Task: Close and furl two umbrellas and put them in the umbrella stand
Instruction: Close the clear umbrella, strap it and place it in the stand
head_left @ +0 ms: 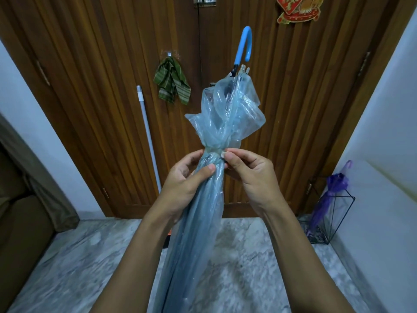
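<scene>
Two umbrellas in my feed: the blue umbrella [216, 123] is up in front of me, and the purple umbrella [334, 190] stands furled in the stand [338, 213], off in the right corner by the wall. The blue one is closed and tilted away, with its handle [244, 45] pointing up toward the door [90, 86] and its other end running down between the forearms and out of the bottom of the shot. My left hand [185, 179] grips the furled canopy just under the strap [213, 152], fingers [208, 169] curled round it with the thumb across the front. My right hand [250, 177] pinches the strap's end at the right side of the bundle, thumb and forefinger clenched on it. Below the strap the plastic is rolled pretty tight; above it, it puffs out loose and crumpled. Can't tell if the strap is actually fastened. On the door hangs a green cloth [172, 84], with a white pole [149, 136] leaning just left of it and a red ornament [297, 9] up top. Marble floor [90, 267] underneath, and a brown sofa [22, 222] at the left edge.
</scene>
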A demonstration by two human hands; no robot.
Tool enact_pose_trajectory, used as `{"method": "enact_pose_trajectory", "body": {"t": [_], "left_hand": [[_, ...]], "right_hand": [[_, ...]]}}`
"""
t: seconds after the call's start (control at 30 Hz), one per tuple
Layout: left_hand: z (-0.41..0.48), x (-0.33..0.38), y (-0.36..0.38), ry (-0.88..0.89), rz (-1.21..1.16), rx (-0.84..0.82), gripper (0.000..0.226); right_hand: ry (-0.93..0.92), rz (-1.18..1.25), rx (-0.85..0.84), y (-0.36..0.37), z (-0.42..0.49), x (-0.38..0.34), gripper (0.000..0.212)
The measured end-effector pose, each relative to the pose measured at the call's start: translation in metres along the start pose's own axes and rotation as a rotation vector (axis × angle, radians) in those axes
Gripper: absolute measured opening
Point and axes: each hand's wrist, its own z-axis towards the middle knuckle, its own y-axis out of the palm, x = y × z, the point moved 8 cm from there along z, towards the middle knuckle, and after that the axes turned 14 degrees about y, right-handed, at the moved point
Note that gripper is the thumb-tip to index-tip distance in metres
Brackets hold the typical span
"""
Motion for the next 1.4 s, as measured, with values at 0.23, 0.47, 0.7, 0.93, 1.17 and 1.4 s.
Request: {"method": "enact_pose_trajectory", "body": {"t": [0.23, 0.47, 0.7, 0.93, 1.17, 1.4], "left_hand": [[0.0, 0.002, -0.002, 0.04, 0.136, 0.037, 0.04], [0.001, 0.016, -0.003, 0.134, 0.292, -0.014, 0.036], [0.0, 0.019, -0.006, 0.145, 0.284, 0.002, 0.032], [-0.005, 0.02, -0.007, 0.156, 0.28, -0.004, 0.034], [-0.005, 0.026, -0.004, 0.219, 0.341, -0.06, 0.038], [-0.004, 0.03, 0.0, 0.275, 0.454, -0.088, 0.037]], "right_hand": [[0.114, 0.125, -0.05, 0.0, 0.002, 0.007, 0.01], [0.226, 0.197, -0.119, 0.003, 0.006, 0.017, 0.014], [0.218, 0.17, -0.139, 0.006, 0.007, 0.016, 0.021], [0.198, 0.109, -0.125, 0.004, 0.004, 0.018, 0.012], [0.207, 0.17, -0.097, 0.001, 0.004, 0.028, 0.025], [0.176, 0.253, -0.082, -0.001, 0.001, 0.027, 0.039]]}}
